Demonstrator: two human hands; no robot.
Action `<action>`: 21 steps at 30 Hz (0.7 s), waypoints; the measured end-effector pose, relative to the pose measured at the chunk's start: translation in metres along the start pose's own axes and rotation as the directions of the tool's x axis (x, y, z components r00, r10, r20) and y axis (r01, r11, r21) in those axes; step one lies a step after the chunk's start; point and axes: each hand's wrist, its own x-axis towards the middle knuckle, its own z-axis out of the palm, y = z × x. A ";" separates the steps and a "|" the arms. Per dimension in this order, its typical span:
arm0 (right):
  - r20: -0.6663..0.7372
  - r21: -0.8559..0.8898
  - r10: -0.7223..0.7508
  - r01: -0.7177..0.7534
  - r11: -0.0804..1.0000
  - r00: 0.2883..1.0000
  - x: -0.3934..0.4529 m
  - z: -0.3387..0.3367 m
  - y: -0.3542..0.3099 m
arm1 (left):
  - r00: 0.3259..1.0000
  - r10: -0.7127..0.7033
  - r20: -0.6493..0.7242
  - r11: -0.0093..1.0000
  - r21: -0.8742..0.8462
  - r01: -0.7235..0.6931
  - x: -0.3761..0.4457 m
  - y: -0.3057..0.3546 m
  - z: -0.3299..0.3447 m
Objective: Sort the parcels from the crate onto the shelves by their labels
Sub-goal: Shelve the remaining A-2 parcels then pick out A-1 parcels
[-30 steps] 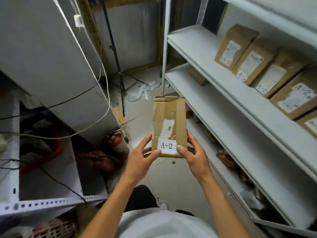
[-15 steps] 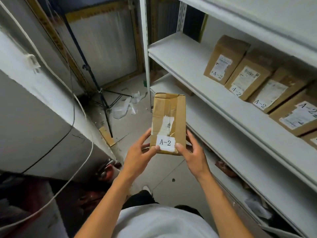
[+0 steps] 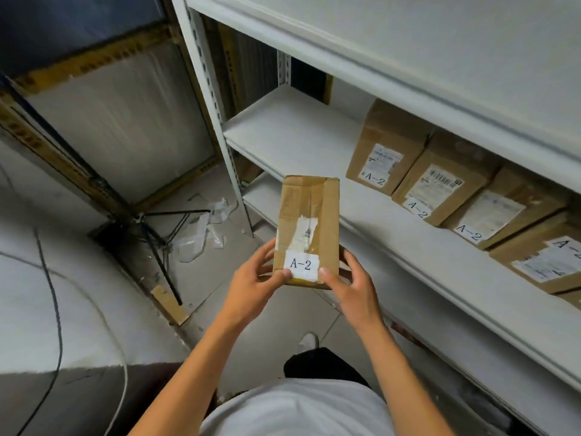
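Here, parcel (image 3: 308,221) gripped between left hand (image 3: 256,286), right hand (image 3: 353,289)

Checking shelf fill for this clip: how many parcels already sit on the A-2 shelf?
4 clearly: a row along the shelf, first, second, third, fourth. A fifth's corner may show at the right edge; more may be hidden.

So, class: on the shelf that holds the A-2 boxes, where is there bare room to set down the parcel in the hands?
The shelf is bare from its left upright to the first A-2 box, and along its front edge. Right of that, the boxes stand packed side by side. Both hands grip the A-2 parcel.
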 end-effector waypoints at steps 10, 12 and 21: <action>-0.111 -0.231 -0.068 0.041 0.972 0.991 0.144 -0.017 -0.032 | 0.996 0.083 0.019 0.968 0.237 -0.085 0.149 0.040 0.003; -0.153 -0.277 -0.080 0.035 0.960 0.985 0.169 -0.015 -0.037 | 0.991 0.133 0.013 0.941 0.314 -0.130 0.182 0.044 -0.001; -0.329 -0.309 -0.051 -0.056 0.950 0.943 0.262 0.006 -0.034 | 0.952 0.274 0.137 0.793 0.529 -0.304 0.319 0.048 -0.012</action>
